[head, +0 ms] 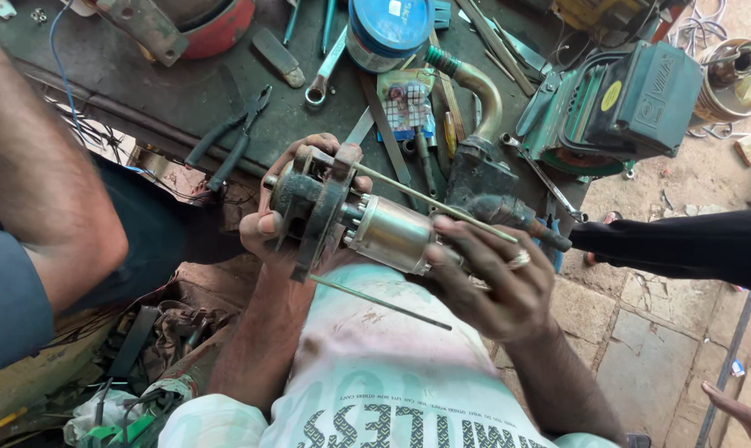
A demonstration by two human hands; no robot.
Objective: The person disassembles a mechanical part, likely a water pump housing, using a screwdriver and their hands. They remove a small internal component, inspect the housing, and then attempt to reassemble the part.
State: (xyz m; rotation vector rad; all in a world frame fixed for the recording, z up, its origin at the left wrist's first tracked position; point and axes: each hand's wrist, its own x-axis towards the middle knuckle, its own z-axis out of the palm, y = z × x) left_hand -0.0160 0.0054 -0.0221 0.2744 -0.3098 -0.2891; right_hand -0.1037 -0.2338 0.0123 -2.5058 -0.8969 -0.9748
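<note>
At mid-frame, the left hand (268, 224) wraps around the dark end plate (309, 207) of a motor rotor assembly (367, 228), while the right hand (492, 282) closes its fingers over the shiny cylinder's far end. Its long axis runs left to right between both hands, with two thin rods (434, 203) parallel. Pliers (230, 137) lie upper left on the workbench (168, 91).
</note>
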